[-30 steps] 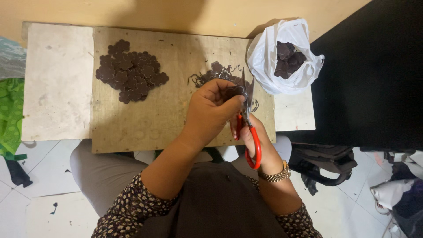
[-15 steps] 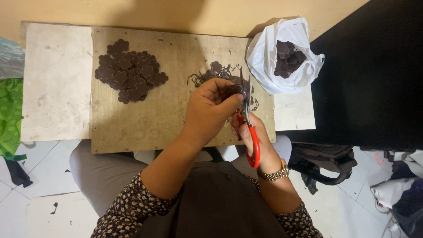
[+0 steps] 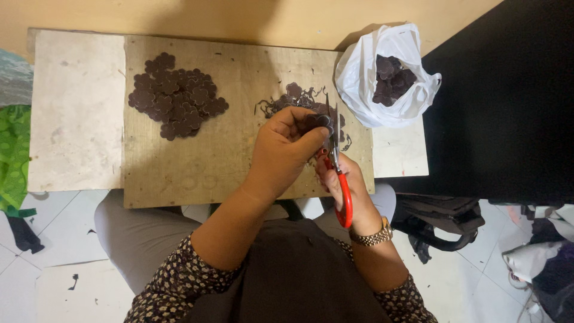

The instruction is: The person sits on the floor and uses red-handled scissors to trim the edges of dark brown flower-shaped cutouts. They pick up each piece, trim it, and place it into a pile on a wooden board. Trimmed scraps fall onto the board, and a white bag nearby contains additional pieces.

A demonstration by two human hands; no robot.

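Note:
My left hand [image 3: 284,152] pinches a small dark brown flower-shaped piece [image 3: 317,122] over the wooden board [image 3: 233,161]. My right hand [image 3: 347,182] grips red-handled scissors [image 3: 338,161], whose blades point away from me and sit against that piece. Just beyond my hands lies a small heap of dark trimmings and pieces [image 3: 293,98]. A larger pile of dark flower-shaped pieces [image 3: 176,101] rests on the board to the left.
An open white plastic bag [image 3: 388,78] with more dark pieces stands at the board's far right corner. A pale slab [image 3: 75,113] lies left of the board. Green cloth [image 3: 13,155] is at the far left; a black surface [image 3: 502,107] and bags are on the right.
The hands and scissors stay in nearly the same place; the scissor blades have shifted slightly against the held piece.

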